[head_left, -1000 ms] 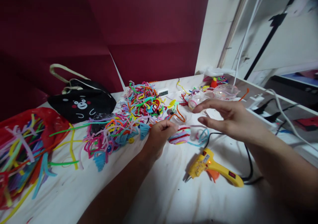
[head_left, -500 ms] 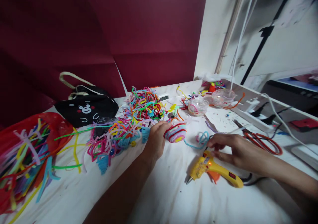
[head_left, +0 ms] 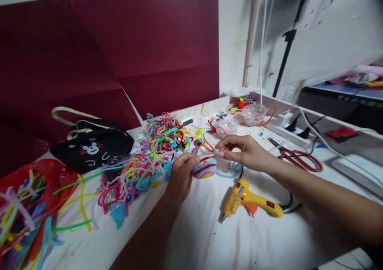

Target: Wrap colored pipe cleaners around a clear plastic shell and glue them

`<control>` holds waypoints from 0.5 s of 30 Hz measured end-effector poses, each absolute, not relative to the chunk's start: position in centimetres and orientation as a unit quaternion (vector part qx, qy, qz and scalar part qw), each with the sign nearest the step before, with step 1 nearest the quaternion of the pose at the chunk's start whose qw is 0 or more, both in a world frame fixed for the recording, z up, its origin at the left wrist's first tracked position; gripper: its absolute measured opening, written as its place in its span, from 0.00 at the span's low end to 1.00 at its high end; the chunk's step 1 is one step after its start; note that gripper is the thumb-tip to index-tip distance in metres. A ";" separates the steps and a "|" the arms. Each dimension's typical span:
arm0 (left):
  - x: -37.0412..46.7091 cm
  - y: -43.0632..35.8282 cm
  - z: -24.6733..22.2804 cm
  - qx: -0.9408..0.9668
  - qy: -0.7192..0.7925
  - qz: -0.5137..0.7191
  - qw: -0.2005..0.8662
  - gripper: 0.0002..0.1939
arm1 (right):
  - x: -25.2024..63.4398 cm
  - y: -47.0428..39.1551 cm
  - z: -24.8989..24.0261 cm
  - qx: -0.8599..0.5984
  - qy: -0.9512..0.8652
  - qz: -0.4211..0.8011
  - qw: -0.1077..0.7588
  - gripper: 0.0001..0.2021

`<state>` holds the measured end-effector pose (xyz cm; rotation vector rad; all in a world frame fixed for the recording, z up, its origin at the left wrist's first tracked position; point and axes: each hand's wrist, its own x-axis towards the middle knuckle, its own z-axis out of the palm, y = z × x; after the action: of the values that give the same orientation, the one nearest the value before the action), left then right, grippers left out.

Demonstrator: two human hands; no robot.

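My left hand (head_left: 181, 174) is closed on the left edge of a round piece (head_left: 205, 168) wound in pink, red, blue and yellow stripes. At the piece's upper right, the fingertips of my right hand (head_left: 239, 152) pinch a pale strand that runs along its top edge. A light blue pipe cleaner (head_left: 229, 173) curls on the table just right of the piece. The yellow glue gun (head_left: 249, 200) lies below my right hand, its nozzle pointing down left and a small light glowing on it.
A tangled pile of pipe cleaners (head_left: 167, 132) lies behind my left hand. At left are a black bag (head_left: 92, 148) and a red bag (head_left: 64, 176) of pipe cleaners. Clear bowls (head_left: 253, 113), red-handled scissors (head_left: 302, 160) and a power strip (head_left: 291, 135) stand or lie at right.
My right hand has moved left and up, away from above the glue gun to the striped piece, and now pinches the strand there. The view has turned slightly right.
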<state>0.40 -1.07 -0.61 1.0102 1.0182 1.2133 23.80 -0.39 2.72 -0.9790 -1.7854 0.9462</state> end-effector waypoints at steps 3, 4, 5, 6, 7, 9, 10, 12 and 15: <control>0.4 -1.1 -0.5 0.427 0.428 0.535 0.591 0.20 | 23.2 0.6 2.0 -0.380 -0.723 0.379 0.435 0.21; 0.4 -1.1 -0.4 0.423 0.423 0.540 0.592 0.20 | 23.0 0.9 1.8 -0.378 -0.723 0.384 0.431 0.21; 0.4 -1.1 -0.4 0.419 0.419 0.544 0.594 0.20 | 22.9 1.1 1.6 -0.376 -0.722 0.395 0.426 0.22; 0.4 -1.2 -0.4 0.417 0.415 0.547 0.596 0.20 | 22.8 1.2 1.5 -0.375 -0.719 0.409 0.418 0.23; 0.3 -1.2 -0.3 0.416 0.413 0.548 0.597 0.20 | 22.7 1.3 1.5 -0.374 -0.714 0.426 0.411 0.24; 0.3 -1.1 -0.3 0.416 0.409 0.548 0.599 0.21 | 22.6 1.3 1.7 -0.375 -0.698 0.456 0.405 0.25; 0.3 -1.1 -0.4 0.415 0.406 0.549 0.601 0.21 | 22.6 1.3 1.8 -0.378 -0.690 0.466 0.405 0.25; 0.2 -1.0 -0.5 0.415 0.402 0.552 0.602 0.21 | 22.5 1.1 2.1 -0.386 -0.671 0.484 0.408 0.25; 0.1 -1.0 -0.7 0.420 0.399 0.553 0.599 0.21 | 22.2 0.9 2.4 -0.403 -0.636 0.517 0.407 0.25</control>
<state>0.13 -0.96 -0.65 0.9733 0.9252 1.2825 22.23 0.91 2.39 -1.0163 -1.6040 1.3045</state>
